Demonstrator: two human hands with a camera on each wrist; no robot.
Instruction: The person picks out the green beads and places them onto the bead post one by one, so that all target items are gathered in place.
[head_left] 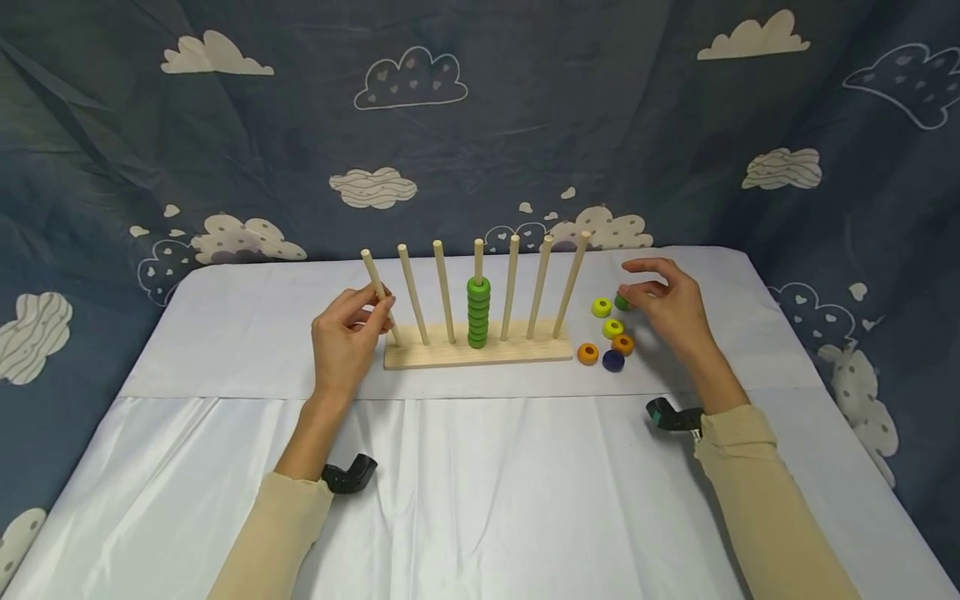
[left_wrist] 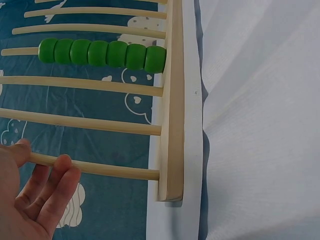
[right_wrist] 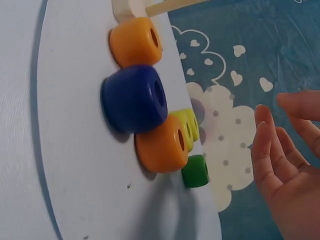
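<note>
My left hand [head_left: 348,333] pinches the leftmost wooden peg [left_wrist: 115,170] of a pale wooden bead stand [head_left: 480,354], thumb and fingertips on either side of it. Several green beads [head_left: 477,312] are stacked on the middle peg; the other pegs are bare. My right hand [head_left: 671,304] hovers at the right, fingers loosely bent and nothing between them. Nearest to it lies a loose green bead [right_wrist: 195,171], partly covered by the fingers in the head view but apart from them in the right wrist view.
Beside the green bead lie two yellow beads [head_left: 602,307], two orange beads [head_left: 588,354] and a dark blue bead [right_wrist: 135,99], just right of the stand's end. A white cloth [head_left: 480,475] covers the table. Behind hangs a dark blue curtain [head_left: 525,125] with cloud prints.
</note>
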